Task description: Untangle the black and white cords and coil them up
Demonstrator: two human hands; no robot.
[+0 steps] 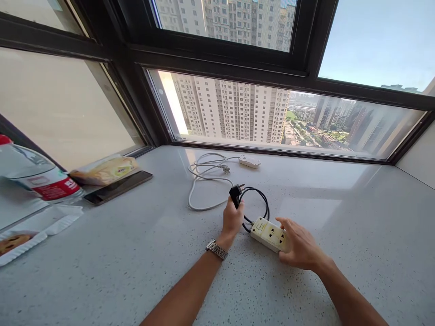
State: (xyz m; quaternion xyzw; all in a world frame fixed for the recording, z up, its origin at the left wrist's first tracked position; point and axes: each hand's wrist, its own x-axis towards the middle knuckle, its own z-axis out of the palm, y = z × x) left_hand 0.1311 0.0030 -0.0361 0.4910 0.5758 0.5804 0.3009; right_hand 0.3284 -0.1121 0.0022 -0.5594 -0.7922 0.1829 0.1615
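The left grip [233,220] pinches the black plug [234,194], left of the power strip [265,232], which runs lengthwise into the clasping right grip [301,245].

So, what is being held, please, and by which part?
Left fingers: black plug, by its body. Right fingers: power strip, by the end opposite its cord.
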